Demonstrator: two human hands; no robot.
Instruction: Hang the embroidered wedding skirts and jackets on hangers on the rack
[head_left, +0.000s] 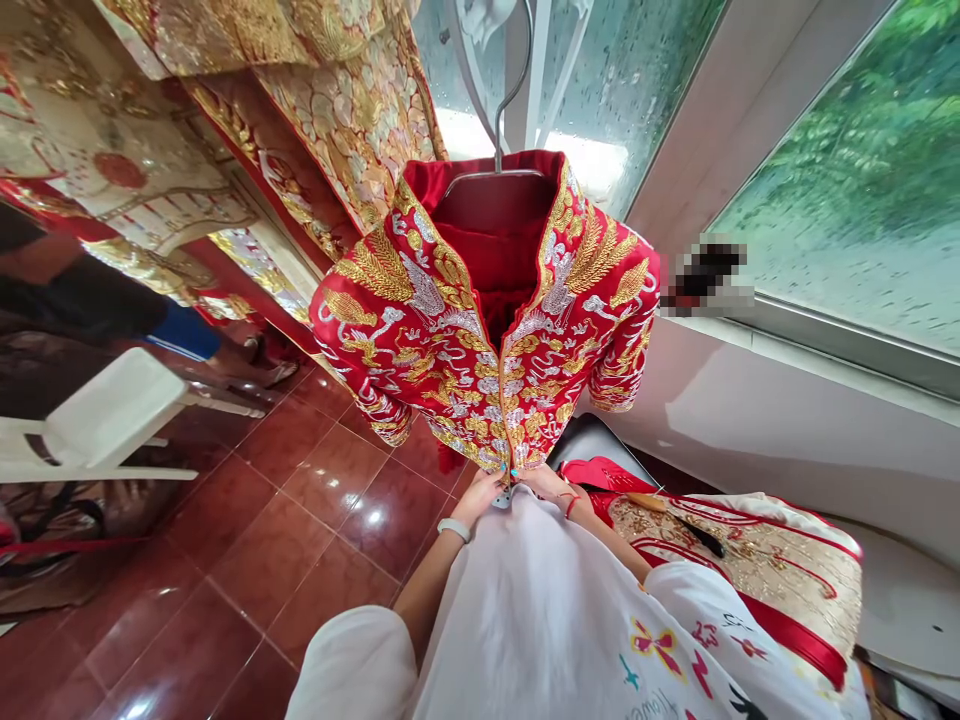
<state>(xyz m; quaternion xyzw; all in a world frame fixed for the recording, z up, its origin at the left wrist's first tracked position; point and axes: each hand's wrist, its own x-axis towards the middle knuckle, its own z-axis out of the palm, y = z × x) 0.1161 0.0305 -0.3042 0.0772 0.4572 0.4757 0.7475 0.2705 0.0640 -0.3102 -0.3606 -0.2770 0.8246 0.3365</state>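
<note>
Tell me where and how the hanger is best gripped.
Probably best to pinch the hanger by its thin stem, just above the collar of the red jacket, coming from the camera side: the stem stands bare there, while the lower part sits within the jacket.

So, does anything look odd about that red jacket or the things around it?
I see no damage on the red jacket, which hangs on its hanger. The oddity is the blocky, pixelated patch beside the window: it hides whatever is there.

Daylight through the window (pixel 840 210), white glare on glossy floor tiles (pixel 319 500), darker left side, stretched edges
</note>
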